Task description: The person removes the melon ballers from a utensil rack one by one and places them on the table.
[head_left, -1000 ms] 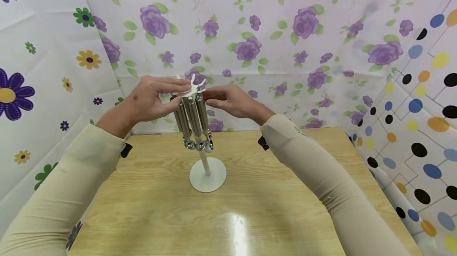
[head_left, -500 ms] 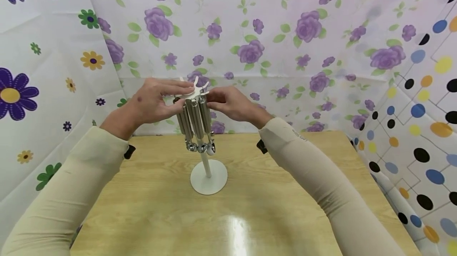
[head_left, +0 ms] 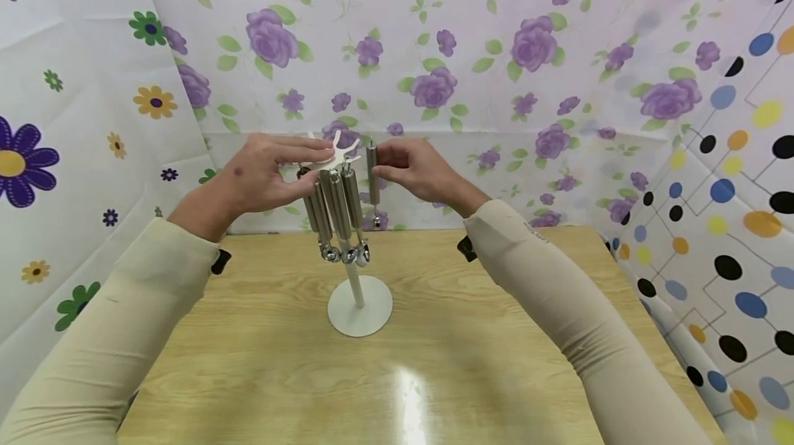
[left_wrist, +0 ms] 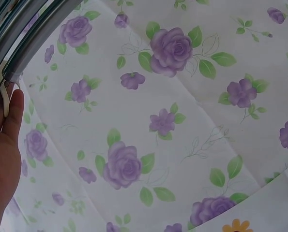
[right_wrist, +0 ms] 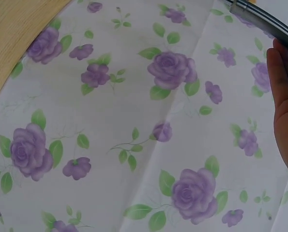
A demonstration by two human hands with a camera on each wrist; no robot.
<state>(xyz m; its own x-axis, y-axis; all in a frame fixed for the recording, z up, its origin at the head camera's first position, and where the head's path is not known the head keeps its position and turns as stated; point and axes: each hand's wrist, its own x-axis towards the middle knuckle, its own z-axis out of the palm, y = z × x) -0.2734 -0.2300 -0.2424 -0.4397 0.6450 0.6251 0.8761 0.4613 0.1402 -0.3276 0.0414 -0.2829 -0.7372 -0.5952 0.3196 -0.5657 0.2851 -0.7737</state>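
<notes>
A white stand (head_left: 360,317) with a round base and curved hooks on top stands on the table in the head view. Several utensils (head_left: 337,207) with silver tube handles hang from its hooks, their small shiny heads pointing down. My left hand (head_left: 263,173) holds the stand's top, fingers laid across it and thumb near the handles. To the right of the stand, my right hand (head_left: 418,169) pinches another silver-handled utensil (head_left: 373,176) by the handle, upright and apart from the hooks. The right wrist view shows this handle (right_wrist: 267,23) at the fingertips.
The light wooden table (head_left: 471,348) spreads under both forearms, with a bright reflection near its front. A white cloth (head_left: 471,107) with purple flowers hangs behind it. Patterned cloths with daisies (head_left: 71,107) and coloured dots (head_left: 732,224) close off the sides.
My right hand has moved a little to the right, away from the stand, with the silver-handled utensil now showing in its fingers. The left hand stays at the stand's top.
</notes>
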